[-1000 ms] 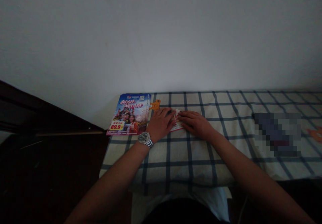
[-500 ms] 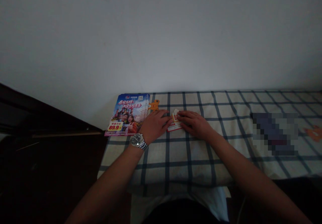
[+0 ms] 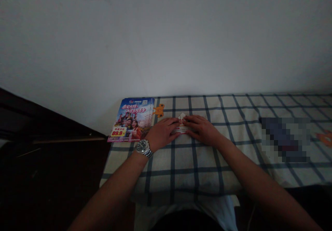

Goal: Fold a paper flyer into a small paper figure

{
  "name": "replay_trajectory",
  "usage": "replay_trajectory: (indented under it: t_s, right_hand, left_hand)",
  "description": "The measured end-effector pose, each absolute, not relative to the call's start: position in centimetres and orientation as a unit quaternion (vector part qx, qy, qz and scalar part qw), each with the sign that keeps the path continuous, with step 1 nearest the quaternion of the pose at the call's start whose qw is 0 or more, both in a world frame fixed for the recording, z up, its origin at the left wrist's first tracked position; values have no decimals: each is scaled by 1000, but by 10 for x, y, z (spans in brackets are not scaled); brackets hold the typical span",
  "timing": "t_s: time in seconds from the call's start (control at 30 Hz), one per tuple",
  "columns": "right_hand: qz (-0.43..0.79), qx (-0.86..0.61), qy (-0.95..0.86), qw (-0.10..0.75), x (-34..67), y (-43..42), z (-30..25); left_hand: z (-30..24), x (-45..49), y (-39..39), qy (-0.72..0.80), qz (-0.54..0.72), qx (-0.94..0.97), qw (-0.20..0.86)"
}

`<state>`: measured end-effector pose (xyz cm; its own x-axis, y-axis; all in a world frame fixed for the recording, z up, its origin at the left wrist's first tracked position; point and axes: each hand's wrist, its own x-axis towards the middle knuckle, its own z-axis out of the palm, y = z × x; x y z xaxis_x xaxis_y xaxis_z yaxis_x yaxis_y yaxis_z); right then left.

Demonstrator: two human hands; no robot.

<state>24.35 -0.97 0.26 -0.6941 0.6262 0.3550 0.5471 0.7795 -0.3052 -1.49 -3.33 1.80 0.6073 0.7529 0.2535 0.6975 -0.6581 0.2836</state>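
Note:
A small folded piece of white and red paper (image 3: 182, 127) lies on the checked cloth (image 3: 197, 155), between my two hands. My left hand (image 3: 162, 133), with a metal watch on the wrist, rests flat with its fingers stretched onto the paper's left side. From the right, the fingertips of my right hand (image 3: 201, 129) press on the paper. Both hands lie flat on it and neither lifts it.
A stack of colourful flyers (image 3: 131, 118) lies at the cloth's far left corner, next to an orange bear print (image 3: 158, 110). A blurred dark object (image 3: 285, 139) sits to the right. A white wall stands behind, and dark furniture (image 3: 38, 120) to the left.
The paper has been folded over: its raised red flap from half a second ago now lies lower with a white point at the top. My left hand has moved back onto it.

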Motion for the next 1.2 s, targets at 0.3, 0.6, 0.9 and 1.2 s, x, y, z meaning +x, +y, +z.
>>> replay_trajectory:
  t_s: [0.3, 0.6, 0.9, 1.2]
  right_hand:
    - [122, -307, -915, 231, 249, -10, 2]
    - [163, -296, -911, 236, 256, -8, 3]
    - [168, -288, -908, 253, 254, -6, 4]
    - [169, -293, -902, 270, 252, -5, 2]
  left_hand:
    - [21, -12, -35, 400, 181, 896, 68]
    - [20, -10, -38, 403, 200, 891, 72]
    - [22, -9, -36, 394, 212, 891, 78]
    - [21, -10, -35, 396, 220, 888, 77]
